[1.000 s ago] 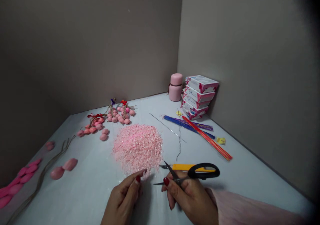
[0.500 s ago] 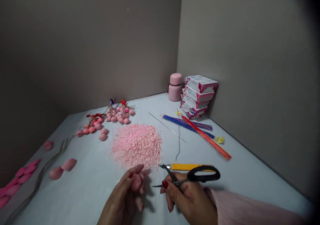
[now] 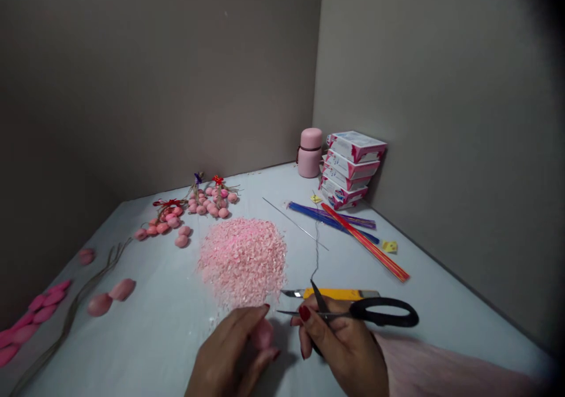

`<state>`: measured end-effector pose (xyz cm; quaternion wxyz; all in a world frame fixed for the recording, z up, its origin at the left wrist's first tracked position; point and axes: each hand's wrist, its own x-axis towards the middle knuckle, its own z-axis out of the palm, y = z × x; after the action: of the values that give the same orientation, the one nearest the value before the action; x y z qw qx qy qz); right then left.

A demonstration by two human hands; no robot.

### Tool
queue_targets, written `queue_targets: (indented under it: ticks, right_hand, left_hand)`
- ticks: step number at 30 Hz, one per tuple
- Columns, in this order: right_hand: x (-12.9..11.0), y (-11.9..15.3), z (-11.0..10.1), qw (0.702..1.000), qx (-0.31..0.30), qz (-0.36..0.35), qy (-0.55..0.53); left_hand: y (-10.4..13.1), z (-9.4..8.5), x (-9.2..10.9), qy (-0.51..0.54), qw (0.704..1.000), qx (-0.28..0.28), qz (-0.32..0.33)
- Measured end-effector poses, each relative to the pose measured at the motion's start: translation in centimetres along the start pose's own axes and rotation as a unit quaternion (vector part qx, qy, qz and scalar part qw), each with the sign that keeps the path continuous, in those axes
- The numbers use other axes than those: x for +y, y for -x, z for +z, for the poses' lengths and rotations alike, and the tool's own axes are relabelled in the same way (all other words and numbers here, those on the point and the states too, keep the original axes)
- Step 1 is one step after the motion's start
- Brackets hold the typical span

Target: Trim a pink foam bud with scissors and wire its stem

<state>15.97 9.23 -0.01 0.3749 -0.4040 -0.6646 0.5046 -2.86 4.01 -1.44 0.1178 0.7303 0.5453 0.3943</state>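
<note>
A small rounded pink piece (image 3: 263, 333) is held in the fingers of my left hand (image 3: 232, 350), partly hidden by them, just in front of the heap of pink shavings (image 3: 245, 255). To the right, my right hand (image 3: 342, 341) grips black-handled scissors (image 3: 384, 312) near the pivot. Their blades are spread apart, one tip pointing left toward the pink piece without touching it. Right behind the scissors lies a yellow craft knife (image 3: 338, 294) with its blade pointing left.
Bunches of pink beads (image 3: 212, 202) stand at the back left. Loose pink pieces (image 3: 99, 304) and brown cords (image 3: 73, 308) lie at left. At right are a thin rod (image 3: 295, 223), red strips (image 3: 366, 244), blue strips (image 3: 333, 222), a pink flask (image 3: 309, 154) and stacked boxes (image 3: 351, 167).
My left hand has moved right and turned, covering more of the pink piece. The scissors have shifted right with my right hand, and their blades have spread wider.
</note>
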Motion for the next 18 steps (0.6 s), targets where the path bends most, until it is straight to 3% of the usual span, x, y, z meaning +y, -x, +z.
queue_targets:
  ticks: [2,6,8,10,11,12,14,16,18]
  right_hand:
    - [-0.1,-0.1,0.0,1.0,0.004,-0.002,0.0]
    - [0.0,-0.3,0.1,0.999,-0.01,0.021,-0.025]
    - [0.1,-0.3,0.1,1.0,-0.004,0.019,-0.017]
    - [0.1,-0.3,0.1,1.0,0.005,0.014,-0.003]
    - [0.0,-0.2,0.1,1.0,0.007,0.012,0.003]
    - [0.0,-0.2,0.1,1.0,0.004,0.011,0.008]
    - [-0.2,0.0,0.1,1.0,0.002,0.008,0.022]
    - [-0.4,0.1,0.1,0.999,0.0,0.001,0.032]
    - [-0.5,0.2,0.1,0.999,-0.01,-0.023,0.04]
  left_hand:
    - [0.3,0.6,-0.5,-0.063,0.995,-0.067,0.039]
    - [0.5,1.4,-0.5,-0.046,0.999,-0.009,0.027]
    - [0.3,1.2,0.0,0.015,1.0,-0.005,-0.025]
    - [-0.3,0.7,0.6,0.126,0.981,-0.024,-0.148]
    - [-0.6,0.3,0.9,0.2,0.95,-0.028,-0.237]
    - [-0.9,-0.1,1.3,0.281,0.903,-0.027,-0.325]
    - [-1.5,-0.6,1.8,0.425,0.793,-0.003,-0.435]
    - [-1.8,-0.7,2.3,0.516,0.709,0.026,-0.48]
    - [-1.9,-0.6,2.6,0.553,0.672,0.037,-0.49]
